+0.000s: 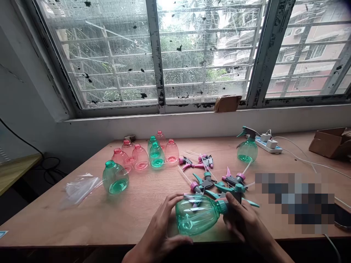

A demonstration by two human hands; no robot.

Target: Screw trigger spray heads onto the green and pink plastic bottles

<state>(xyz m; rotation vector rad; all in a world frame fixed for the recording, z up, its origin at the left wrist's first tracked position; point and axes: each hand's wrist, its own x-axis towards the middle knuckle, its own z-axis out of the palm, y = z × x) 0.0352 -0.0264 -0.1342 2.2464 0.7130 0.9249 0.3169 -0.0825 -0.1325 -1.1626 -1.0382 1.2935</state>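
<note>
My left hand [164, 224] is wrapped round the base of a clear green spray bottle [196, 215], which lies on its side above the table's front edge. At its neck, my right hand [244, 217] grips the teal and black spray head [238, 191]; the lower fingers are partly hidden. The head is seated on the bottle's neck, though I cannot tell how tightly. Just beyond the bottle lie several loose spray heads [207, 180], teal, pink and black, with white dip tubes. A finished green spray bottle [247, 148] stands upright at the back right, its head on.
Several headless pink bottles [140, 159] and green bottles [157, 157] stand at the back left, with another green bottle [116, 179] in front. Plastic bags [80, 188] lie left. A power strip [268, 144], cables and a cardboard box [330, 142] sit right. A blurred patch covers the right front.
</note>
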